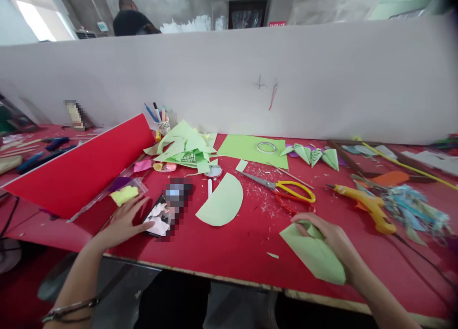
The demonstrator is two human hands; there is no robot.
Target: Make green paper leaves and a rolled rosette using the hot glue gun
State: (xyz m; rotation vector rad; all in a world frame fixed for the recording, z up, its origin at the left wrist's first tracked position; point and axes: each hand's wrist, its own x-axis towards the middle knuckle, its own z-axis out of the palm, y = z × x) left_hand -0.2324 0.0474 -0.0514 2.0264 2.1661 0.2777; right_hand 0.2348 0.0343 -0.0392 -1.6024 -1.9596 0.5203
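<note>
My left hand (125,224) lies with its fingers spread at the left edge of a smartphone (166,212), the thumb touching its lower corner. My right hand (327,236) grips a curved piece of light green paper (311,257) low over the table's right front. Between the hands a flat green paper semicircle (223,200) rests on the red tabletop. Scissors with yellow and red handles (286,188) lie behind it, among tiny paper scraps. Farther back stand out several green paper cones (315,156) in a row.
A yellow glue gun (370,205) with its cord lies at the right. A red board (86,169) leans at the left, near a pen cup (163,125). Green paper scraps (184,148) are piled behind. A pale partition (214,81) closes the back; a person (132,19) is beyond.
</note>
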